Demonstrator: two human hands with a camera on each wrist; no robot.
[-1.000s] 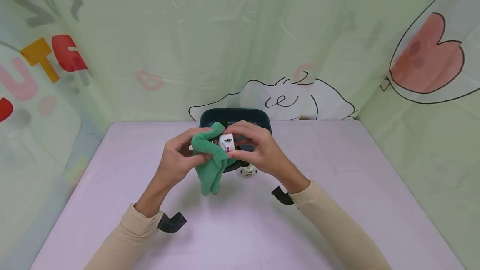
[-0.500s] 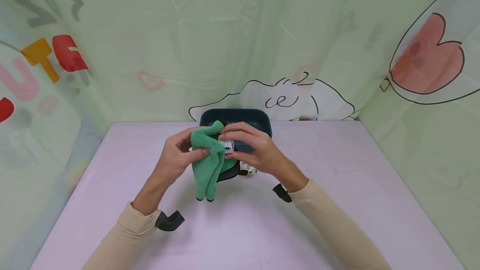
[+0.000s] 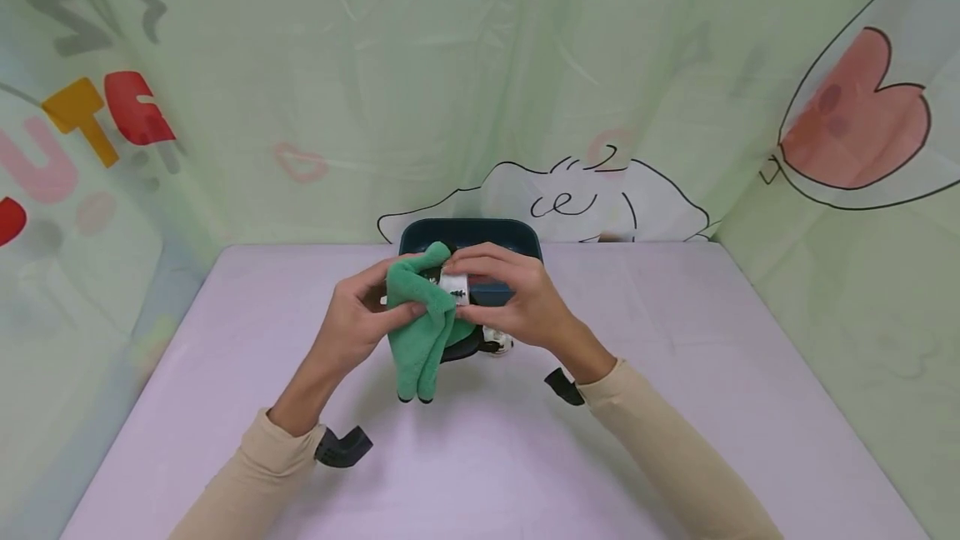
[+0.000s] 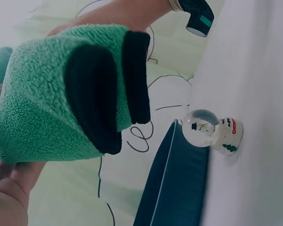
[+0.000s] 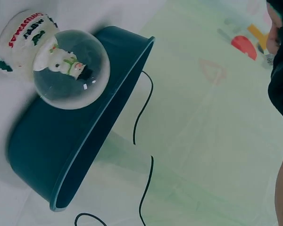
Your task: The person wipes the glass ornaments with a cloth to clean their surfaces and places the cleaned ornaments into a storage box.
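In the head view my left hand (image 3: pixel 360 307) grips a green cloth (image 3: pixel 420 332) with dark edging, folded around a small object. My right hand (image 3: pixel 513 290) pinches that object's white end (image 3: pixel 454 286), which bears a dark tree print and looks like a snow globe base; the rest is hidden in the cloth. In the left wrist view the cloth (image 4: pixel 52 99) hangs well above the table, its dark hem facing the camera. Another snow globe (image 4: pixel 212 132), with a snowman inside and red lettering on its white base, stands upright on the table.
A dark teal bin (image 5: pixel 61 136) stands at the back of the table, behind the hands, with the upright snow globe just in front of it. The table (image 3: pixel 637 407) has a pale lilac cover. Printed pale green curtains (image 3: pixel 450 65) enclose the back and sides.
The white end has turned between my right fingers, so its tree print now sits lower. The cloth's loose corners hang slightly lower than a second ago.
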